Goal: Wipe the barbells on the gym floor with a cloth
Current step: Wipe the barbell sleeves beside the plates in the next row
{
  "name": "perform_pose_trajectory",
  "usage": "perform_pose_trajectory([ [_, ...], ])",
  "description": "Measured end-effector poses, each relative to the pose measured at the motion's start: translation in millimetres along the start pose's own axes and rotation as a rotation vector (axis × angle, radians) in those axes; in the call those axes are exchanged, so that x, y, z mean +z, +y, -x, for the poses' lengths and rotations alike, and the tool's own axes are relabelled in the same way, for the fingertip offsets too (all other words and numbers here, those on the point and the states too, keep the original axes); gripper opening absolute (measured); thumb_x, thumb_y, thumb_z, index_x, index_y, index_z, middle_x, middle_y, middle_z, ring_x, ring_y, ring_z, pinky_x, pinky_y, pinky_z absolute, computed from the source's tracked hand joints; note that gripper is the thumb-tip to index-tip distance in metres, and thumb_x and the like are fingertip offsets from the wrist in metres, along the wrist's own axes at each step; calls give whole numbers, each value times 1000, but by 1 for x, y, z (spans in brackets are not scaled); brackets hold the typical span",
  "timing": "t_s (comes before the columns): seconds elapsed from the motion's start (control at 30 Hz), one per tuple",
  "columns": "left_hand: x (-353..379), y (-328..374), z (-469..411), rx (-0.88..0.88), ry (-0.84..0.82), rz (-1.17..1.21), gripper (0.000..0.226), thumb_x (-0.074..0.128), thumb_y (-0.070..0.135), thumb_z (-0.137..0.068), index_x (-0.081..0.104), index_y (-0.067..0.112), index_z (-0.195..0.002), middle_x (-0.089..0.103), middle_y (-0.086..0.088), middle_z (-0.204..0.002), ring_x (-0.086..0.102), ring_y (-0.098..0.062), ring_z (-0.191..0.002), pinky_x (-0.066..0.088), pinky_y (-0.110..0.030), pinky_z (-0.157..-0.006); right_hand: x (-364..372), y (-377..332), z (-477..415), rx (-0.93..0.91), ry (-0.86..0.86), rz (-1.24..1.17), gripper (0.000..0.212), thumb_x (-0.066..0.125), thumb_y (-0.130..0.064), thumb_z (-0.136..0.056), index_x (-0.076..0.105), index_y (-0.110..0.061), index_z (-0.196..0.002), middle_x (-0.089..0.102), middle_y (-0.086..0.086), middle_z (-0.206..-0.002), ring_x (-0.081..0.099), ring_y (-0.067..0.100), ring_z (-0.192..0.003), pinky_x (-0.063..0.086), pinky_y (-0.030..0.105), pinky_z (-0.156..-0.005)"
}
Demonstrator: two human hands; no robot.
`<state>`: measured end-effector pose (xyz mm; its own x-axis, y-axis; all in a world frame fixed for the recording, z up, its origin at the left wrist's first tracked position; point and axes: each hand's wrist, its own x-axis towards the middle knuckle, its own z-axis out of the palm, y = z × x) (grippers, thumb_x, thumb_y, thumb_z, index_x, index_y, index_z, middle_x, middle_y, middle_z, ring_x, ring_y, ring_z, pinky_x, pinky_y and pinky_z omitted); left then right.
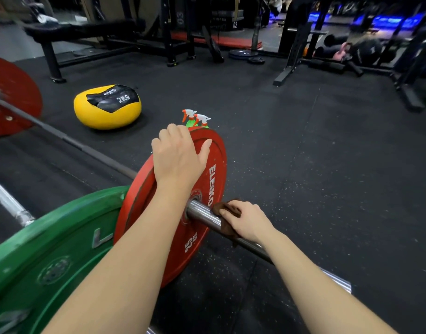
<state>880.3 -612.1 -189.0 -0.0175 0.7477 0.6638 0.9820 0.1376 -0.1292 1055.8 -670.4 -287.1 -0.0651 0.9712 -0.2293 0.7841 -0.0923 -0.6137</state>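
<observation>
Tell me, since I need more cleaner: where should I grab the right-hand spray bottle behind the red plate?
Probably by the neck under its white trigger head, coming down from above. The spray bottle stands upright and the red plate hides most of its green body, leaving only the top exposed.

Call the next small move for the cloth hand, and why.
Probably slide the right hand with the cloth outward along the sleeve, toward its free end. The cloth is wrapped on the sleeve right beside the red plate, bare chrome runs on beyond it, and the left hand grips the plate's rim, steadying the bar.
</observation>
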Motion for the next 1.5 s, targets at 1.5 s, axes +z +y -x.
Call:
perform_pose_trajectory([
  [1.5,4,7,35,55,-100,72,79,43,45,-102,14,-5,-156,30,-35,-151,31,-51,-140,16,-58,-119,-48,95,101,332,168,-1,33,43,-51,-101,66,-30,-91,69,-7,-88,62,19,-87,54,40,-85],
])
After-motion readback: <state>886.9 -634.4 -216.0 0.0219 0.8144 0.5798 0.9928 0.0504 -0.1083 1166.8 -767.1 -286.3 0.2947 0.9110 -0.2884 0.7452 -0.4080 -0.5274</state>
